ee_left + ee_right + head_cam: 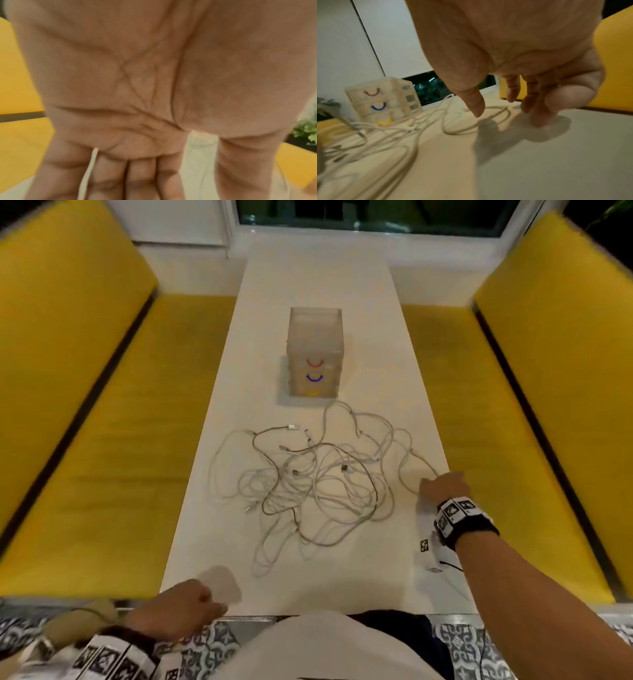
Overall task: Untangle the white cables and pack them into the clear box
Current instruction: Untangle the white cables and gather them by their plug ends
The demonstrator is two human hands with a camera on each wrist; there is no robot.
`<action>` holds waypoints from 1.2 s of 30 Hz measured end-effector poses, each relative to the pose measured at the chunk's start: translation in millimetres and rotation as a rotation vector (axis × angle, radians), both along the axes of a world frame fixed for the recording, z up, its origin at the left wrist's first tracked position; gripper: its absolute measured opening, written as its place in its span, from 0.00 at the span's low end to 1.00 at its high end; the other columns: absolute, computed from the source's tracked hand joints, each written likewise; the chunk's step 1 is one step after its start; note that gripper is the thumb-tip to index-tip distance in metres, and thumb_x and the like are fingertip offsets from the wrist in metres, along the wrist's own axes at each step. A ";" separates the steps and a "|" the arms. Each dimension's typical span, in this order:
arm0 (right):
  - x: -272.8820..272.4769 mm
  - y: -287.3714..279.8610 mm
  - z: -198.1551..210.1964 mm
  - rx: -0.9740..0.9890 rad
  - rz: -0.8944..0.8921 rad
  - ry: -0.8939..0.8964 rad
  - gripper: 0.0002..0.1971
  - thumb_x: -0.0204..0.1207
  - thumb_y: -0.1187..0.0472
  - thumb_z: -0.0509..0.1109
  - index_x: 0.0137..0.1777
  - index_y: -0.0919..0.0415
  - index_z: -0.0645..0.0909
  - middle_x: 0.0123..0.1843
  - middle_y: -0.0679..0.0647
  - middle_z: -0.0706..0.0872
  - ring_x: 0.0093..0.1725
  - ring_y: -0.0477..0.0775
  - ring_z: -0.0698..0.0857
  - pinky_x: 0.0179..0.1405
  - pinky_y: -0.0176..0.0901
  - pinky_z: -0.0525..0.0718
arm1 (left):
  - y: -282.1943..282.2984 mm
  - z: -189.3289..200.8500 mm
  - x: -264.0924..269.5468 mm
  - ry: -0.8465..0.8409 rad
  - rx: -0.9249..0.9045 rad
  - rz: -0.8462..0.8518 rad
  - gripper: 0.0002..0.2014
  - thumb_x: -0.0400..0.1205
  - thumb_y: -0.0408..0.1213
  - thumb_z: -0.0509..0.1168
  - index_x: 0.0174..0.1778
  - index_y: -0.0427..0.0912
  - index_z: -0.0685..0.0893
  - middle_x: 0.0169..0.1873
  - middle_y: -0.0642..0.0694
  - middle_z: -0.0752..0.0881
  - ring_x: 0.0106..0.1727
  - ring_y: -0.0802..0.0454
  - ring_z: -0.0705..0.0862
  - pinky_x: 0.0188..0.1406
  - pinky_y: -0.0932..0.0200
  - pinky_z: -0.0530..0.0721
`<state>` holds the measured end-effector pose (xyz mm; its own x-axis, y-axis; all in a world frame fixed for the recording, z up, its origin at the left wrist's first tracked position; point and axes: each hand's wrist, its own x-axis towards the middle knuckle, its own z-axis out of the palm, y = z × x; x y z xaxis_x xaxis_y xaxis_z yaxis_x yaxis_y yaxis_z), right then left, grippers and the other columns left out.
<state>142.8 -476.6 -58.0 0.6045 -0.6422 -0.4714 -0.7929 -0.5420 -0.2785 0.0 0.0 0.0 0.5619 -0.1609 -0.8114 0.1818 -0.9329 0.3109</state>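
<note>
A loose tangle of several white cables [308,477] lies spread over the middle of the white table [342,577]. Behind it stands the clear box [314,344], a small drawer tower with red, blue and yellow handles, also seen in the right wrist view as the clear box [385,102]. My right hand [442,484] hovers at the tangle's right side, over an outlying cable loop [471,129]. Its thumb and fingers [511,94] hang apart and hold nothing. My left hand [185,607] rests at the table's near edge, left of the tangle, palm [154,81] empty.
Yellow benches [85,440] run along both long sides of the table. A small black-and-white marker tag [424,545] and a thin black wire [448,565] lie near my right wrist. A window [370,213] closes the far end.
</note>
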 end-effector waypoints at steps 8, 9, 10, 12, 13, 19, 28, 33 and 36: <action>4.1 1.1 21.6 0.014 -0.036 -0.087 0.11 0.78 0.67 0.69 0.55 0.75 0.81 0.59 0.72 0.87 0.55 0.69 0.86 0.45 0.49 0.80 | -50.7 34.7 87.8 -0.449 -0.363 0.136 0.14 0.83 0.46 0.71 0.35 0.45 0.81 0.27 0.55 0.79 0.28 0.62 0.74 0.34 0.60 0.73; 3.3 1.2 25.7 0.056 -0.054 -0.129 0.11 0.79 0.65 0.68 0.56 0.73 0.84 0.59 0.69 0.88 0.56 0.68 0.87 0.46 0.48 0.83 | -62.2 39.0 97.7 -0.462 -0.405 0.126 0.13 0.83 0.45 0.71 0.35 0.44 0.82 0.27 0.56 0.79 0.28 0.63 0.74 0.34 0.60 0.73; 4.3 2.8 31.9 0.130 -0.082 -0.168 0.12 0.81 0.63 0.68 0.58 0.71 0.85 0.59 0.65 0.89 0.57 0.65 0.88 0.49 0.48 0.86 | -73.0 42.8 106.7 -0.476 -0.442 0.113 0.13 0.83 0.44 0.71 0.35 0.43 0.82 0.26 0.57 0.79 0.29 0.63 0.74 0.34 0.61 0.73; 9.3 6.6 44.7 0.279 -0.201 -0.359 0.12 0.84 0.63 0.66 0.58 0.70 0.86 0.51 0.59 0.92 0.48 0.58 0.91 0.47 0.47 0.89 | -94.3 52.0 122.4 -0.485 -0.536 0.102 0.13 0.83 0.44 0.71 0.35 0.42 0.83 0.27 0.57 0.80 0.29 0.63 0.75 0.35 0.60 0.74; 11.7 13.5 57.5 0.368 -0.263 -0.496 0.12 0.84 0.64 0.66 0.58 0.71 0.86 0.46 0.59 0.91 0.42 0.57 0.90 0.46 0.50 0.89 | -104.1 57.2 130.1 -0.486 -0.578 0.099 0.13 0.83 0.45 0.71 0.36 0.41 0.84 0.28 0.56 0.80 0.30 0.61 0.76 0.35 0.59 0.75; 2.6 72.0 147.8 0.640 0.112 -0.911 0.02 0.84 0.66 0.68 0.52 0.60 0.79 0.44 0.57 0.86 0.40 0.58 0.88 0.42 0.49 0.89 | -156.1 102.9 165.6 -0.545 -0.765 0.120 0.20 0.87 0.54 0.63 0.48 0.41 0.90 0.41 0.41 0.90 0.37 0.56 0.84 0.34 0.57 0.80; -4.5 154.2 153.9 0.758 0.723 -0.891 0.06 0.75 0.64 0.74 0.44 0.52 0.83 0.37 0.42 0.84 0.37 0.48 0.82 0.39 0.51 0.81 | -185.5 135.4 179.3 -0.499 -1.180 0.687 0.20 0.93 0.42 0.54 0.50 0.32 0.86 0.40 0.39 0.90 0.42 0.46 0.88 0.45 0.51 0.86; 2.5 163.8 144.9 0.726 0.673 -0.863 0.02 0.74 0.56 0.73 0.44 0.47 0.85 0.35 0.52 0.85 0.35 0.48 0.81 0.34 0.52 0.81 | -172.7 129.7 179.7 -0.521 -1.328 0.795 0.29 0.89 0.58 0.50 0.33 0.41 0.83 0.28 0.44 0.81 0.34 0.44 0.81 0.44 0.47 0.80; 8.1 167.5 146.0 0.727 0.717 -0.844 0.02 0.77 0.57 0.73 0.43 0.49 0.85 0.32 0.55 0.82 0.31 0.50 0.77 0.30 0.45 0.76 | -171.0 131.4 180.6 -0.651 -1.343 0.820 0.27 0.92 0.53 0.49 0.28 0.43 0.67 0.23 0.50 0.65 0.25 0.50 0.65 0.34 0.50 0.73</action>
